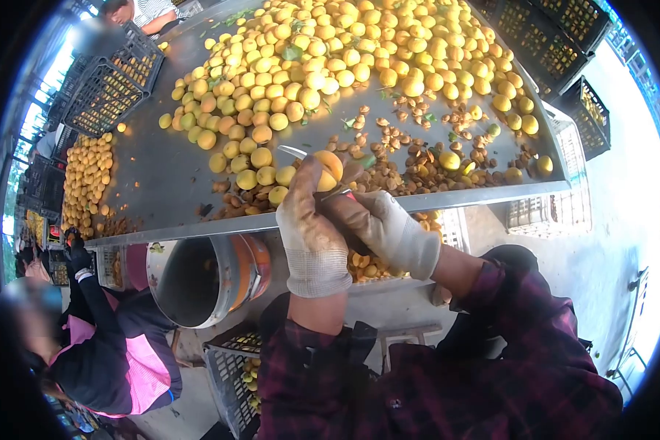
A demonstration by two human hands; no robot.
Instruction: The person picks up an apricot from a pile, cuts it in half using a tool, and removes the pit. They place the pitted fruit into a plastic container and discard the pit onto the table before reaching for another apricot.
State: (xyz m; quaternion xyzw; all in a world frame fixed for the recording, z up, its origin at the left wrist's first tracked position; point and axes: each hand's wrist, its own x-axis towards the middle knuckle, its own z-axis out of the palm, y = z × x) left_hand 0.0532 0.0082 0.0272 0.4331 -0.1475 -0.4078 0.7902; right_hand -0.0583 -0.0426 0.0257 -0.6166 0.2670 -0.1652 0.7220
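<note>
Both my hands wear stained whitish gloves and meet over the near edge of the metal table (143, 169). My left hand (308, 235) is closed round a yellow-orange fruit (328, 170), which looks partly opened. A curved metal blade (292, 152) juts out to the left of the fruit. My right hand (381, 224) is closed beside it, round a tool handle with a bit of red (349, 195); most of the handle is hidden. Whole yellow fruits (271, 81) are heaped behind, and brown pits (418, 161) lie scattered nearer to my hands.
A co-worker in black and pink (117, 345) sits at the left, another person (150, 15) is at the far left corner. Below the table edge are a large bucket (242, 275), a crate (231, 381) and halved fruit (374, 270). Black crates (114, 95) stand around.
</note>
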